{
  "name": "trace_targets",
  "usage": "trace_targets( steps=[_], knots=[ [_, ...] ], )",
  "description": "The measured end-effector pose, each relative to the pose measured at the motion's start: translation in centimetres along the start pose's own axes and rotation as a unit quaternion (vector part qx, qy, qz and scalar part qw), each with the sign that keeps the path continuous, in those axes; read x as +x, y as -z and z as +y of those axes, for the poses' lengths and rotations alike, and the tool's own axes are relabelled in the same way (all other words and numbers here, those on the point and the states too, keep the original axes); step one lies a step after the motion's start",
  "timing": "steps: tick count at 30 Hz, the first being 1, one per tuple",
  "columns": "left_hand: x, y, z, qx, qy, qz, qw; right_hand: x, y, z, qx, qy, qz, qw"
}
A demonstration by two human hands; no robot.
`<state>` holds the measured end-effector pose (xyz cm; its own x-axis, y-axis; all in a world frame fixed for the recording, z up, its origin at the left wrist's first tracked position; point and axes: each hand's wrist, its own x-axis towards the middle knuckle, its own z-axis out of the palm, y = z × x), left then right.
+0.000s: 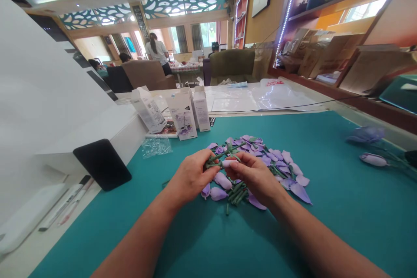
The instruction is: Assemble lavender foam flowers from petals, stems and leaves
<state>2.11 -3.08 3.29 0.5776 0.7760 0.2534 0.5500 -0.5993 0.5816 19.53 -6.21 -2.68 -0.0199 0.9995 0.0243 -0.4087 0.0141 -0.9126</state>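
The fingers of the left hand (pixel 192 173) pinch a green stem (pixel 230 152), those of the right hand (pixel 252 173) a pale bud (pixel 229 163), above the petal pile (pixel 280 163) on the desk (pixel 339 160); both look light, the stem firmer to grip, the bud probably easily creased.

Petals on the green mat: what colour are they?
The petals are light purple, some paler than others; the head view shows them best.

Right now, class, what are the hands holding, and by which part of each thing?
The left hand grips a green stem, exactly where I cannot tell; the right hand pinches a pale lilac piece by its right end.
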Motion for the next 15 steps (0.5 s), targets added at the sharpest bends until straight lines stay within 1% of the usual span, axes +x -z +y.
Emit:
trace_targets(
  steps=[7,15],
  knots=[
    [0.0,-0.34,-0.24,0.008,0.009,-0.006,1.0,0.09,-0.14,0.33,0.02,-0.009,0.017,1.0],
    [0.16,-0.63,-0.51,0.008,0.004,-0.002,1.0,-0.01,-0.34,-0.24,0.004,-0.004,0.008,1.0]
  ],
)
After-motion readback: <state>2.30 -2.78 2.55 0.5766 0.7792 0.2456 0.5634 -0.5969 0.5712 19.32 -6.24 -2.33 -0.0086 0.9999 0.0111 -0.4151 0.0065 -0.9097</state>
